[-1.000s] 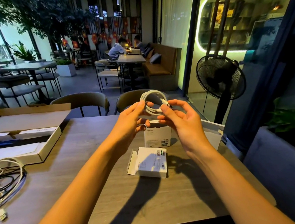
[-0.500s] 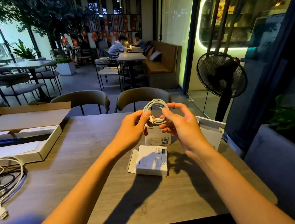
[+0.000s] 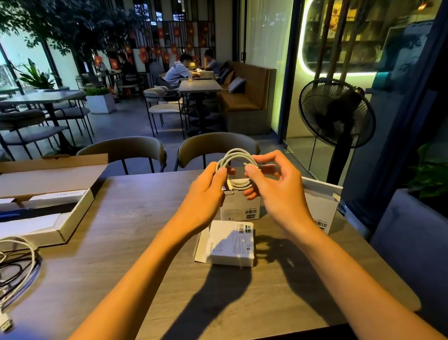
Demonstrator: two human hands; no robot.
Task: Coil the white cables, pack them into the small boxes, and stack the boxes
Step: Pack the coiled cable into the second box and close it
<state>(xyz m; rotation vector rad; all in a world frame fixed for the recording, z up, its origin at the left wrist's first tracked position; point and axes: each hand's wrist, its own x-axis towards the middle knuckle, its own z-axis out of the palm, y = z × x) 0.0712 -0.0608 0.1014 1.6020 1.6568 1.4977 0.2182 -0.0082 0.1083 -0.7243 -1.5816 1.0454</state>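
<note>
While both hands pinch the coil (image 3: 235,168), left hand (image 3: 206,193) at 9 o'clock, right hand (image 3: 276,189) at 3, loops could spring loose if either pinch slackens.

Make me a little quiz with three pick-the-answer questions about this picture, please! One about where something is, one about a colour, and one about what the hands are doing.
1. Where is the flat small white cardboard box?
A. on the grey wooden table, below the hands
B. on a chair
C. inside the big open box

2. What colour is the round coiled cable being held?
A. red
B. white
C. blue

3. What are the left hand and right hand doing?
A. resting flat on the table
B. both holding the coil in the air
C. closing a box lid

Answers:
1 A, it lies on the tabletop between the forearms.
2 B, the loops look white.
3 B, fingers of each hand grip one side of the coil above the boxes.
</note>
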